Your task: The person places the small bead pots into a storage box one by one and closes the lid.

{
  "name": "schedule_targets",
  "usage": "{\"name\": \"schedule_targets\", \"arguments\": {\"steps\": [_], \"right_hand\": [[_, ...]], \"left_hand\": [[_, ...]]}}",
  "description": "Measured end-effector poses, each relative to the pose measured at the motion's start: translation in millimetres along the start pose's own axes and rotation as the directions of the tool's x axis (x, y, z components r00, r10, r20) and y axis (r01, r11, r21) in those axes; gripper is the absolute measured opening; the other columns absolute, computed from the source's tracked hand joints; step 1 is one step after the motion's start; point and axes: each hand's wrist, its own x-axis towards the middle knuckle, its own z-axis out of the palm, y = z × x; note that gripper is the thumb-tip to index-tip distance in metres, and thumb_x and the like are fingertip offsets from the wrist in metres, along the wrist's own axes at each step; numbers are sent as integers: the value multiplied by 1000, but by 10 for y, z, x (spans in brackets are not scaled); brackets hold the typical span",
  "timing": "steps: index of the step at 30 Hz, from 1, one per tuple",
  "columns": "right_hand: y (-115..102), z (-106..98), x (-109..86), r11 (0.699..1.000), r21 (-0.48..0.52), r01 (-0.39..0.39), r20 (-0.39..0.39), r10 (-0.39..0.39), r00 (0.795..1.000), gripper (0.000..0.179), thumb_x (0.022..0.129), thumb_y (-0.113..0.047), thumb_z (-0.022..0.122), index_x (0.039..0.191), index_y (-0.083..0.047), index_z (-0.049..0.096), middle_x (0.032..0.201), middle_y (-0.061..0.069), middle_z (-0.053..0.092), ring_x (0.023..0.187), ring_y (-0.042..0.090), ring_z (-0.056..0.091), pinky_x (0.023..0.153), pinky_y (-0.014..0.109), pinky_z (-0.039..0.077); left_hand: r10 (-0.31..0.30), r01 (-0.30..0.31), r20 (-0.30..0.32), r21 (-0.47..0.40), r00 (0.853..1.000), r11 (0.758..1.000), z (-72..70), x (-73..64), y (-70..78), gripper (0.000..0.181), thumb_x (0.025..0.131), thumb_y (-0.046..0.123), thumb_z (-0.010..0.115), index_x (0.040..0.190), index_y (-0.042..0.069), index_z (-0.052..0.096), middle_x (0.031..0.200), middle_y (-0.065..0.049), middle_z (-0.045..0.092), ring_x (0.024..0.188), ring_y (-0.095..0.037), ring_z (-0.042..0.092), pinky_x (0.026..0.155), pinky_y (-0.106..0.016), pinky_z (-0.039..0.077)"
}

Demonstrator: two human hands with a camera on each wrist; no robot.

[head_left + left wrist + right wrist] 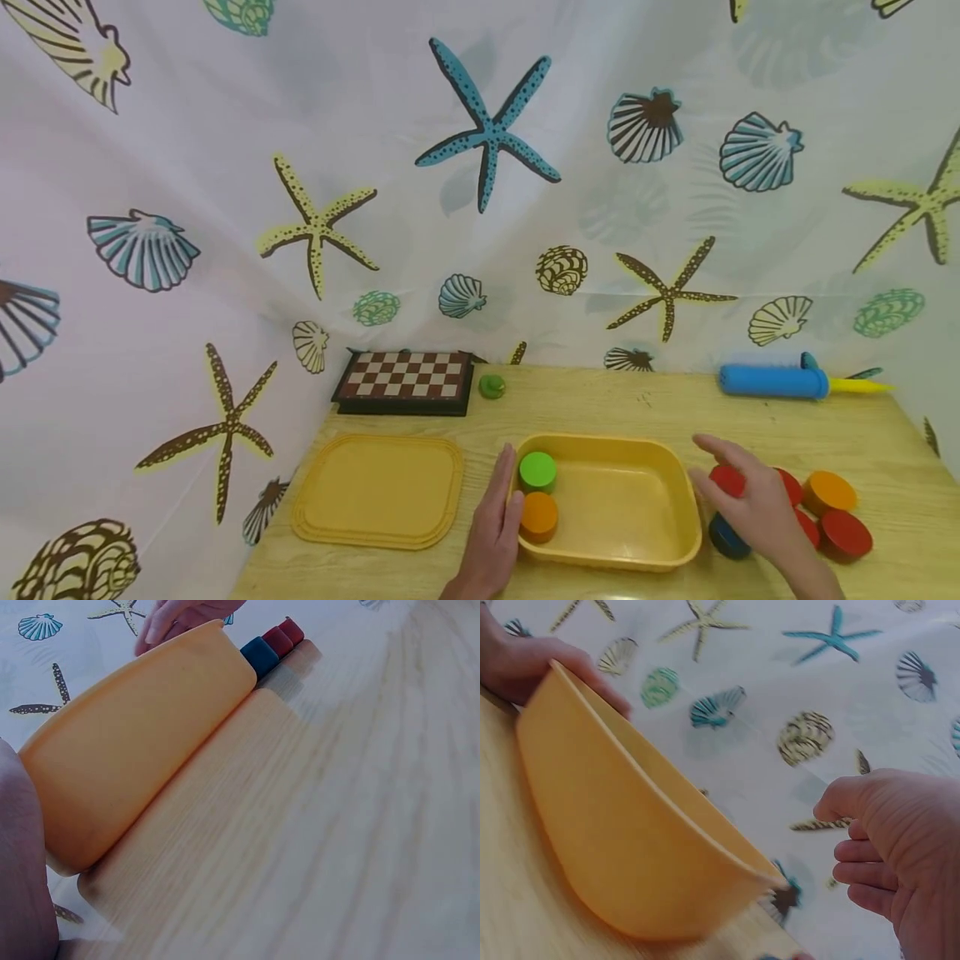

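A yellow plastic tub (pixel 622 500) stands on the wooden table with a green disc (pixel 537 472) and an orange disc (pixel 539 517) inside, along its left wall. My left hand (pixel 495 529) rests against the tub's left side, fingers straight along the wall. Just right of the tub, my right hand (pixel 753 496) hovers over a group of discs, its fingers loosely bent and holding nothing. Around it lie several red discs (pixel 845 535), an orange disc (pixel 829 492) and a dark blue disc (pixel 727 537). Part of the group is hidden under that hand.
To the left lies a flat yellow lid (pixel 378 492). Behind it sits a checkered board box (pixel 405 379) beside a small green object (pixel 492 386). A blue cylinder with a yellow tip (pixel 776 382) lies at the back right. A patterned curtain (pixel 480 250) hangs behind the table.
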Motion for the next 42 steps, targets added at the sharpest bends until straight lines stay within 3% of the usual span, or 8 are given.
{"name": "schedule_targets", "arguments": {"steps": [4,9,11,13,16,22,31,42], "right_hand": [[236,-255,-67,993,-48,-107,-52,104,993,48,99,-26,75,141,-5,64,137,17,67,116,19,62,83,-1,39],[520,-521,-166,968,-96,-232,-125,219,968,53,101,-31,71,146,-4,60,141,24,62,120,38,60,84,-4,31],[618,-606,-201,955,-108,-275,-151,257,954,55,103,-31,70,147,-1,57,142,28,60,121,49,57,98,11,46],[704,-679,-225,935,-143,-324,-151,302,941,59,104,-32,66,149,2,53,144,33,56,121,55,53,104,39,54],[824,-761,-232,917,-183,-355,-128,336,933,65,105,-30,66,151,10,43,145,42,46,119,62,47,89,76,46],[1008,-855,-195,882,-268,-387,-7,400,916,79,106,-36,63,153,17,28,146,50,33,125,68,37,96,82,39],[1154,-869,-145,858,-313,-407,142,466,874,76,109,-40,54,146,23,32,143,51,35,123,65,42,100,76,44],[1139,-858,-148,774,-335,-538,183,613,768,87,106,-49,54,145,25,30,135,50,38,107,54,50,93,63,54]], "left_hand": [[21,-20,-15,34,1000,999,17,2,1,56,116,24,37,168,9,22,174,-7,19,160,-24,18,125,-18,9],[38,-35,-33,92,999,995,24,-7,-1,56,115,23,39,168,12,23,174,-6,20,160,-27,19,127,-22,9],[37,-33,-37,95,999,995,21,-19,-6,55,115,23,39,168,13,24,174,-4,19,160,-27,19,126,-20,8],[28,-25,-39,76,999,997,14,-32,-7,55,116,23,38,168,16,24,175,-1,18,160,-24,18,124,-16,6],[31,-29,-53,32,998,999,0,-46,-19,53,116,22,35,168,17,24,174,-1,18,160,-24,18,123,-14,7],[71,-76,-91,-60,993,995,2,-22,-42,52,116,16,33,166,4,25,173,-11,20,159,-26,18,123,-13,9],[83,-91,-88,-89,993,992,20,27,-13,57,114,13,41,167,7,22,173,-9,20,159,-25,18,124,-13,10],[58,-61,-37,-92,998,994,18,59,-24,55,115,14,34,168,10,19,173,-13,19,160,-21,16,124,-12,8]]}}
